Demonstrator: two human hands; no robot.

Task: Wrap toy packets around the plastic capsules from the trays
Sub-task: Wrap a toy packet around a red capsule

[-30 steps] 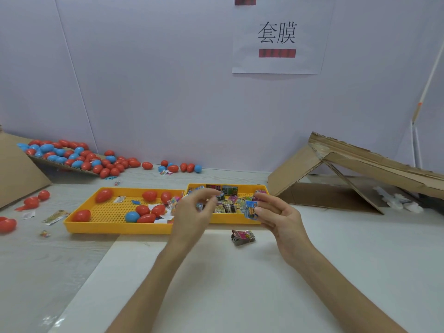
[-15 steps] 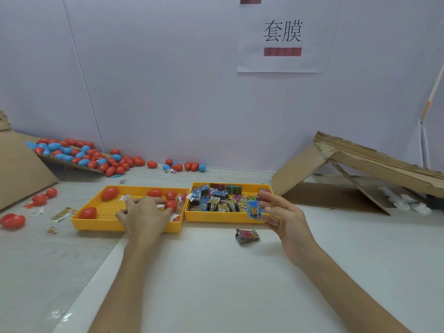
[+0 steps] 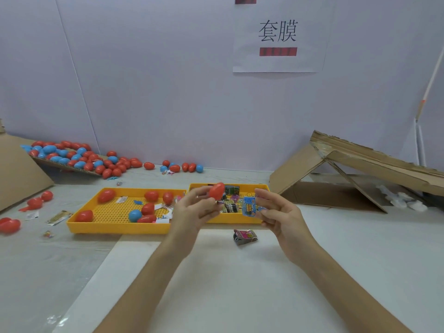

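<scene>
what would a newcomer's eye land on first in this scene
The two hands mid-frame: the left hand holds a red capsule up at its fingertips and the right hand pinches a blue toy packet. Just behind them sit two yellow trays, the left tray with loose capsules and the right tray with packets. At the back left lies a heap of red and blue capsules.

The capsule [image 3: 217, 190] is glossy red; the packet [image 3: 249, 207] beside it is blue with yellow print. The 2 trays [image 3: 115, 229] are yellow (the left one's floor a grid of holes). A pink-and-black packet [image 3: 245, 236] lies on the white counter [image 3: 240, 284]. The cardboard [image 3: 298, 167] is brown.
</scene>
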